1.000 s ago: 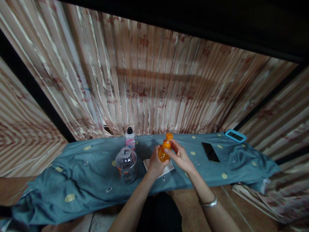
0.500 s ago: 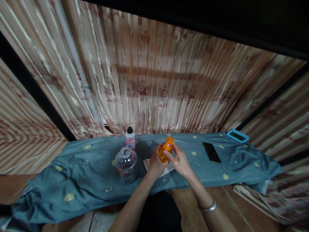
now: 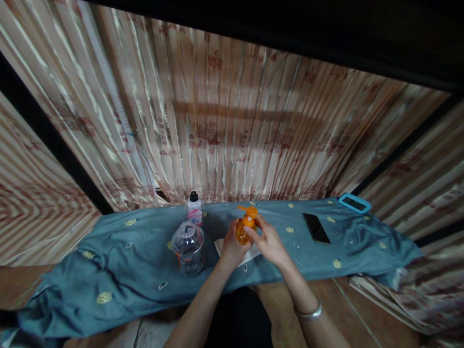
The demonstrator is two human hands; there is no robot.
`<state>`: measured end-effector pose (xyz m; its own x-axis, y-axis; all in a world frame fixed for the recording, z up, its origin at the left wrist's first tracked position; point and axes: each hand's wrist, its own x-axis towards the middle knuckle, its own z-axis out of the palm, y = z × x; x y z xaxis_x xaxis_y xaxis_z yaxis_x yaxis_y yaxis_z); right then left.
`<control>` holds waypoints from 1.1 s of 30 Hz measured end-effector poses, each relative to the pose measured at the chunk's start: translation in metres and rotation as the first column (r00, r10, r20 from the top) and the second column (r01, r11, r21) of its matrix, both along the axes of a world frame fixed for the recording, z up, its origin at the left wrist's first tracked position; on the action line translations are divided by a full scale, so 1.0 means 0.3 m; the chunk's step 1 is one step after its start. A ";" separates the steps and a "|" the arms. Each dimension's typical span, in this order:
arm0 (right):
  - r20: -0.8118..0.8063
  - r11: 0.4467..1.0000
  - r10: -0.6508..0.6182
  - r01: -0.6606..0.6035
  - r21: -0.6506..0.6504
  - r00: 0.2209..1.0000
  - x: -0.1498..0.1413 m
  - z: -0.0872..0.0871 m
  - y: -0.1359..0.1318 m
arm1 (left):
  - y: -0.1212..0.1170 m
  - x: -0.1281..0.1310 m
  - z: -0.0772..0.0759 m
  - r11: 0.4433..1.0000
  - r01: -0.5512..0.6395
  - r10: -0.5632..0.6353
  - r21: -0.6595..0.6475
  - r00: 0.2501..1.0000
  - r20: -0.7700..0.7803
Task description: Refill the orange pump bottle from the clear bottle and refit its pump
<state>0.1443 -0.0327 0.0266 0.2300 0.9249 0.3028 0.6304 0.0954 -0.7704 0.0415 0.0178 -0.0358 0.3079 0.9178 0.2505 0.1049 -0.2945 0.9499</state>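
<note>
Orange bottle (image 3: 242, 233) between both hands (image 3: 250, 241)

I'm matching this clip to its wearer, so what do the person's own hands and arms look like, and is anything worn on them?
Both hands, left and right, are ungloved; no sleeves show on the forearms. A silver-coloured bangle circles the right wrist.

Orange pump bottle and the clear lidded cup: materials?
Orange pump bottle: likely glossy plastic; translucent body with highlights, opaque orange pump head.

Clear cup: probably thin, smooth plastic; see-through wall, bright reflections on its domed lid. Glass can't be fully excluded for either body.
</note>
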 end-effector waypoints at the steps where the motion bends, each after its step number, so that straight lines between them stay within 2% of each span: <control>1: 0.015 0.998 -0.059 0.059 -0.002 0.998 -0.008 0.002 0.000 | -0.001 0.000 0.000 1.000 0.000 0.000 -0.006 1.000 0.004; 4: 0.050 0.987 -0.159 0.159 0.002 0.986 -0.020 0.007 0.000 | -0.003 -0.003 0.006 1.000 0.016 -0.016 0.002 0.999 0.032; 8: 0.037 0.999 0.052 -0.052 -0.002 0.998 0.004 0.015 0.001 | -0.003 -0.002 0.015 0.999 0.036 -0.035 -0.006 0.998 0.043; 10: 0.034 0.997 0.082 -0.082 -0.002 0.996 0.008 0.016 0.006 | -0.003 0.001 0.016 0.998 0.047 -0.045 -0.039 0.997 0.062; 14: 0.066 0.989 -0.144 0.141 0.047 0.987 -0.010 0.009 0.018 | -0.002 0.001 0.005 0.999 0.029 -0.027 -0.038 0.997 0.071; 15: 0.066 0.986 -0.164 0.161 0.053 0.984 -0.011 0.008 0.019 | -0.001 0.001 0.002 0.999 0.024 -0.022 -0.025 0.998 0.065; 16: 0.059 0.988 -0.147 0.144 0.051 0.987 -0.009 0.008 0.018 | 0.000 0.000 -0.002 1.000 0.020 -0.019 -0.011 0.998 0.058; 20: 0.006 0.996 0.092 -0.092 0.023 0.996 0.014 0.006 0.012 | 0.003 0.002 -0.012 1.000 0.015 -0.015 -0.002 0.999 0.051; 21: 0.003 0.993 0.112 -0.112 0.026 0.994 0.016 0.003 0.012 | 0.003 0.002 -0.012 1.000 0.020 -0.019 -0.011 0.998 0.057; 22: 0.008 0.995 0.093 -0.093 0.032 0.996 0.015 -0.001 0.013 | 0.003 0.002 -0.012 0.999 0.027 -0.026 -0.018 0.998 0.063; 25: 0.036 0.993 -0.099 0.096 0.072 0.994 -0.004 -0.019 0.017 | 0.003 0.000 -0.007 0.999 0.048 -0.047 -0.012 0.996 0.081; 27: 0.047 0.982 -0.170 0.166 0.086 0.984 -0.013 -0.026 0.017 | 0.003 -0.004 -0.002 0.999 0.055 -0.054 0.000 0.995 0.078; 29: 0.045 0.990 -0.120 0.117 0.073 0.992 -0.010 -0.026 0.013 | 0.003 -0.005 0.000 0.999 0.051 -0.052 0.011 0.997 0.058; 33: 0.024 0.997 0.057 -0.058 0.059 0.998 0.003 -0.015 0.006 | 0.003 -0.001 -0.001 0.999 0.037 -0.037 0.019 0.999 0.034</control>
